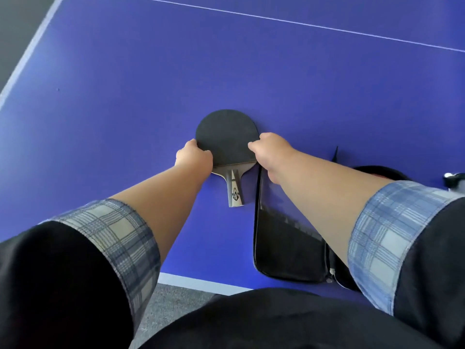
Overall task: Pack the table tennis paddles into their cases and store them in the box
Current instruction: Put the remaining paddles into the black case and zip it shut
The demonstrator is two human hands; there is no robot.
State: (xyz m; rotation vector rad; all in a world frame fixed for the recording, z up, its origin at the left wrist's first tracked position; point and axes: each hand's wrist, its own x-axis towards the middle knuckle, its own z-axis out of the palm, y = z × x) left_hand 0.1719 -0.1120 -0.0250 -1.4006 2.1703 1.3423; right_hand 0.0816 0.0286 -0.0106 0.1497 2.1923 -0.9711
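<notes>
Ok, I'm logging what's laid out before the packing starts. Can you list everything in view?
table: one, blue with white lines, under everything.
paddle: one, black rubber, grey handle, lying flat at table centre, handle towards the person.
case: one, black, lying right of the paddle, partly under the right forearm.
dark round thing: one, behind the right arm; cannot tell what.
white and black item: one, at right edge, cut off.
floor: grey, below the near table edge.
left hand: on the paddle's left edge.
right hand: on its right edge.
</notes>
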